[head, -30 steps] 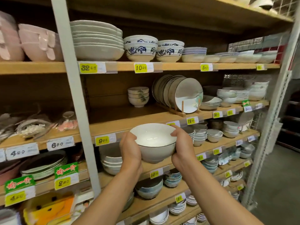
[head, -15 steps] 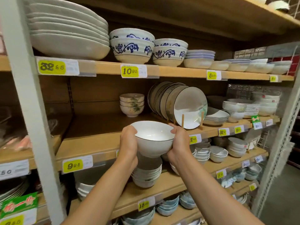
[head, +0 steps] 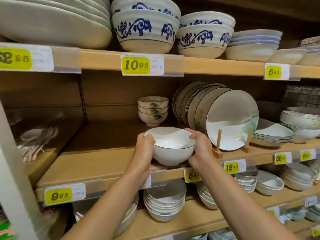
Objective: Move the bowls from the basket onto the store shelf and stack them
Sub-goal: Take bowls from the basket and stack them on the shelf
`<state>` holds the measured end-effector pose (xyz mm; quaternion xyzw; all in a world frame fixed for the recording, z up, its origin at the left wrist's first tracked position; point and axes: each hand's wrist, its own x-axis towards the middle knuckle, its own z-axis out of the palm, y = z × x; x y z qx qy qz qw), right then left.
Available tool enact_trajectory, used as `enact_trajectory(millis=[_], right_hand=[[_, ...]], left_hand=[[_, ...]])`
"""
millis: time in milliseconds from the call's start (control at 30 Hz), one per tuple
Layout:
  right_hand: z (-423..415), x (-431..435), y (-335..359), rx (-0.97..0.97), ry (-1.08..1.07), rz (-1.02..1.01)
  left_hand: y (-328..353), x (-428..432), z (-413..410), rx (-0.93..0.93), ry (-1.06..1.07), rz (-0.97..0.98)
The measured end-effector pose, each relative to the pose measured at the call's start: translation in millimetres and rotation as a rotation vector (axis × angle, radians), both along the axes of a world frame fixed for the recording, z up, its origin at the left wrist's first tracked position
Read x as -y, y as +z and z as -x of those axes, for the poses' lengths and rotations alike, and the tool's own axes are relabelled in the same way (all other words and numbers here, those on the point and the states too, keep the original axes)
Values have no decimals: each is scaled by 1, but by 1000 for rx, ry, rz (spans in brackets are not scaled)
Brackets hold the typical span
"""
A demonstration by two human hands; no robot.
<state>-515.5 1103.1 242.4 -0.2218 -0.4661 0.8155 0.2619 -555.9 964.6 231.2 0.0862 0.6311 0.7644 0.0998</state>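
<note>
A white bowl with a thin dark rim is held between both hands at the front edge of the middle wooden shelf. My left hand grips its left side, thumb over the rim. My right hand cups its right side with the fingers curled round the wall. The bowl's foot sits at or just above the shelf board; I cannot tell if it touches. A stack of three small green-patterned bowls stands behind it. The basket is not in view.
Dark-rimmed plates lean in a wooden rack just right of my right hand. Blue-patterned bowls fill the shelf above. Stacked white bowls sit on the shelf below. A white upright post stands at the left.
Both hands have carried the white bowl up and forward from below shelf level to the middle shelf's front edge. The camera has moved closer to the shelf.
</note>
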Motion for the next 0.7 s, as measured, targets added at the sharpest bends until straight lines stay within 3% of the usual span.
enact_trajectory(millis=[133,400,700], right_hand=[[18,-19,-2,-12,88,48],[36,-43,-1,-11,395,41],[23,-27,-19,31,272,-354]], left_hand=[[2,-10,7,26,53,26],[16,-15,37,224,141,-141],[9,-33,20,144,352,-175]])
